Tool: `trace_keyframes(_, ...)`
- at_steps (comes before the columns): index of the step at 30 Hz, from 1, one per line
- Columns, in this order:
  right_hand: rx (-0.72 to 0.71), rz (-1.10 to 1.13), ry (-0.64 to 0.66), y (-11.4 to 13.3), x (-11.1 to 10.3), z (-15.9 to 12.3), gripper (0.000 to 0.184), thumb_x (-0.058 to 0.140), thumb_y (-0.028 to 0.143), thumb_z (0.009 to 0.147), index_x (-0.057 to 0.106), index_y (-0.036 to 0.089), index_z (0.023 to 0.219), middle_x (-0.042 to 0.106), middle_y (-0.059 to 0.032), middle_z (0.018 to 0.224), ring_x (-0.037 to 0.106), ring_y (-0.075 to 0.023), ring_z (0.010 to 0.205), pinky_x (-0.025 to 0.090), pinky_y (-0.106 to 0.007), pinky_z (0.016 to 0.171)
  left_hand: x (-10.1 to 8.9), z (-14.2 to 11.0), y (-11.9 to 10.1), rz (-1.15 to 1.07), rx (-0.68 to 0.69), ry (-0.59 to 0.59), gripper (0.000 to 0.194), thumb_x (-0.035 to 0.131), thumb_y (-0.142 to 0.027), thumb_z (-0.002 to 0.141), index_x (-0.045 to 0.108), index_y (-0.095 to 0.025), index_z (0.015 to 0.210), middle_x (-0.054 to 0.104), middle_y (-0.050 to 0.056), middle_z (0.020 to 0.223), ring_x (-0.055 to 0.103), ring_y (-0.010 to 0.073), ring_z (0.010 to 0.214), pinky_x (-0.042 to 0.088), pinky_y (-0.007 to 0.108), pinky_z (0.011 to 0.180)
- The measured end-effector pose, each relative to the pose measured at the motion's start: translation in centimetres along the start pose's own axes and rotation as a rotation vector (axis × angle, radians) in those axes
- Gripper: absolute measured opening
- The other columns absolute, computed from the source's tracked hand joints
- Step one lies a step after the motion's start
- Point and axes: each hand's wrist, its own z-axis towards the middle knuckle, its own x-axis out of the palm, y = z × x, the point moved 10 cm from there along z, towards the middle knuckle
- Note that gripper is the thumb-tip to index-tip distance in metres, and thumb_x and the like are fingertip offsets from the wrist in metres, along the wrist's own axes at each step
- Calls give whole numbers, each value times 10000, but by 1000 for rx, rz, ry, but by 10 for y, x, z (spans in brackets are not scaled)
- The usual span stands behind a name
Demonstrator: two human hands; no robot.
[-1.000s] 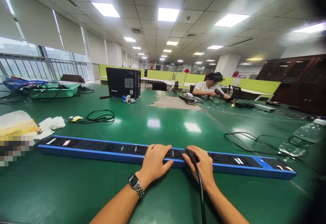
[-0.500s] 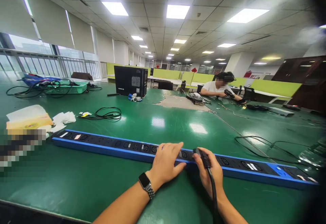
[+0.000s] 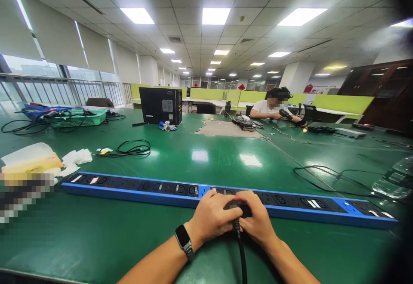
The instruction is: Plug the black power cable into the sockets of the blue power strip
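A long blue-and-black power strip (image 3: 125, 189) lies across the green table in front of me, with sockets along its top. At its middle, both hands close around a black power plug (image 3: 237, 223), whose thick cord (image 3: 242, 256) runs down toward me. My left hand (image 3: 213, 215), with a watch on the wrist, has its thumb and fingers on the plug's left side. My right hand (image 3: 256, 219) pinches the plug from the right. The fingers hide most of the plug and the sockets beneath, so I cannot tell whether it sits in a socket.
Coiled black cable (image 3: 134, 148), tissues (image 3: 76, 157) and a yellow packet (image 3: 35, 159) lie left. Behind stand a black computer case (image 3: 159, 105) and a green basket (image 3: 80, 119). At right are a plastic bottle (image 3: 395, 178) and loose cable. A person (image 3: 274, 105) sits across the table.
My right hand has brought the plug left and down to the middle of the strip. My left hand, spread on the strip before, has closed in on the plug.
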Motion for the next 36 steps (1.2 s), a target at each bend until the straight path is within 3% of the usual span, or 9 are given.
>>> trace_keyframes(2, -29, -68, 17, -2, -2, 1, 298, 683, 328, 748, 601, 234, 1019, 681, -56, 957, 620, -220, 883, 484, -354, 781, -17, -3, 13, -17, -32, -102, 211, 519, -349, 951, 685, -280, 1062, 680, 59, 1194, 641, 202, 983, 454, 367, 841)
trace_keyframes(5, 42, -195, 10, -18, -6, 2, 389, 698, 435, 771, 593, 227, 1083, 674, -80, 1053, 604, -249, 979, 457, -394, 848, -61, -20, 52, -24, -160, -324, 267, 456, -305, 978, 667, -276, 1139, 695, 71, 1173, 649, 207, 1024, 465, 369, 872)
trace_keyframes(8, 173, -271, -33, -34, -10, 1, 307, 626, 483, 824, 615, 223, 987, 681, -77, 1004, 601, -248, 941, 446, -391, 817, -100, -55, 109, -62, -439, -550, 289, 534, -301, 940, 619, -258, 1213, 697, 69, 1181, 650, 228, 1063, 489, 375, 906)
trace_keyframes(11, 216, -301, -44, -34, -7, 2, 269, 586, 475, 849, 626, 227, 946, 689, -66, 970, 599, -239, 924, 428, -382, 806, -93, -72, 139, -175, -613, -501, 354, 637, -328, 881, 604, -227, 1219, 725, 61, 1109, 693, 224, 929, 539, 362, 836)
trace_keyframes(15, 214, -308, -39, -28, -3, 5, 240, 562, 452, 871, 636, 229, 917, 696, -65, 953, 597, -238, 921, 412, -380, 808, -53, -55, 120, -170, -548, -240, 287, 654, -277, 872, 665, -256, 1158, 739, 32, 1097, 691, 223, 963, 541, 357, 849)
trace_keyframes(19, 220, -310, -27, -28, -3, 4, 221, 556, 435, 879, 643, 232, 884, 696, -59, 939, 594, -237, 917, 405, -378, 807, -34, -35, 95, -110, -478, -118, 305, 665, -234, 862, 672, -264, 1166, 735, 31, 1111, 678, 226, 991, 527, 367, 852)
trace_keyframes(26, 206, -313, -4, -21, 1, 5, 210, 536, 411, 895, 640, 236, 844, 690, -57, 924, 583, -232, 909, 391, -372, 797, -33, -24, 80, -58, -361, -22, 321, 648, -181, 853, 671, -274, 1159, 725, 29, 1097, 643, 217, 968, 507, 364, 842)
trace_keyframes(36, 173, -338, 5, -15, 3, 6, 163, 564, 367, 886, 641, 237, 823, 691, -40, 920, 588, -218, 914, 377, -371, 827, -28, -36, 86, -93, -424, -69, 382, 619, -175, 863, 623, -276, 1232, 716, 29, 1092, 639, 227, 1005, 492, 387, 884)
